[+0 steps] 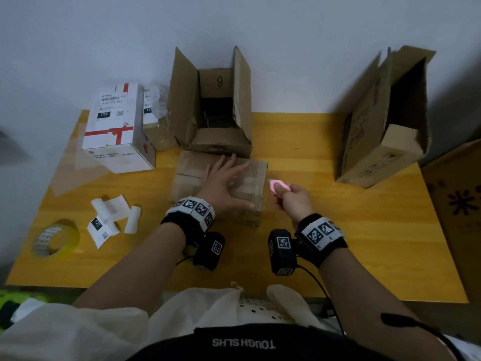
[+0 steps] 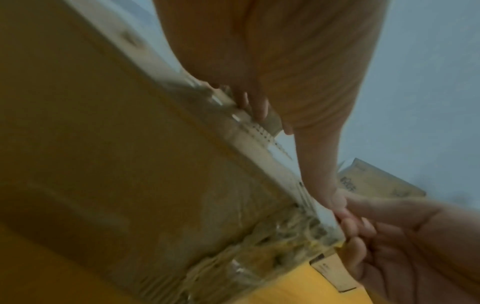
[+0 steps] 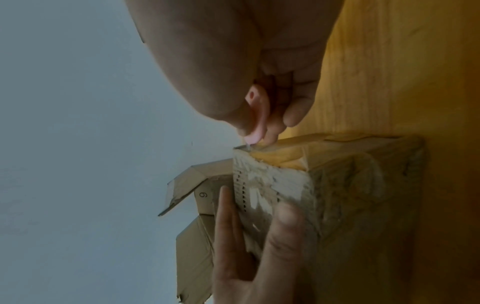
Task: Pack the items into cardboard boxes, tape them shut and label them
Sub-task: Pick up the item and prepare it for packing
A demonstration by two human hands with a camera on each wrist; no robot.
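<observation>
Taped carton under the left hand, pink cutter at its right edge.

Left hand (image 1: 226, 184) lies flat, fingers spread, on the closed taped box (image 1: 250, 201); right hand (image 1: 292, 200) grips a pink cutter (image 1: 279, 185), blade at the box's right top edge. Beyond the left hand — an open carton (image 1: 210, 110) marked "9", contents too dark to tell. Left of it, a white parcel (image 1: 114, 131) labelled "122". Yellow wooden table (image 1: 338, 230), pale wall (image 1: 286, 35); tape roll (image 1: 56, 241) and loose labels (image 1: 104, 225) left of the left hand.

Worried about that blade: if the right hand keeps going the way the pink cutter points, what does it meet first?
Probably the taped box under the left hand: the pink cutter in the right hand aims at its upper right edge, blade nearly touching there in the right wrist view.
</observation>
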